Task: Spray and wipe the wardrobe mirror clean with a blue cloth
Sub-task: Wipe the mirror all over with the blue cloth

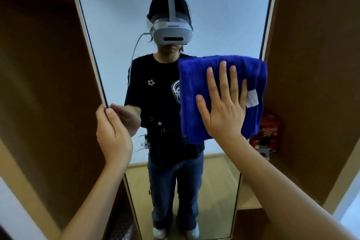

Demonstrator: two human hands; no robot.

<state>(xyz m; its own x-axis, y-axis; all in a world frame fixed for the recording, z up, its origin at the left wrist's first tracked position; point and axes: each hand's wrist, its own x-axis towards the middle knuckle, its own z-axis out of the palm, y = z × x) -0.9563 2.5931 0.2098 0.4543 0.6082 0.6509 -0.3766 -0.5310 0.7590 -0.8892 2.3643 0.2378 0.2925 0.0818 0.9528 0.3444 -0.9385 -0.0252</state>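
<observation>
While the left hand (112, 132) grips the thin pale edge of the mirror door (120, 25), the right hand (224, 107) presses the folded, fluffy blue cloth (194, 103) flat with straight fingers against the smooth glass. If that grip loosens, the door may swing under pressure.

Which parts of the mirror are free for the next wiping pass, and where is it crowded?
Free glass: the upper mirror above the blue cloth, the middle strip between both hands, and the lower part beneath them. Crowded: the right edge, where the right hand presses the cloth flat, and the left edge, gripped by the left hand.
</observation>
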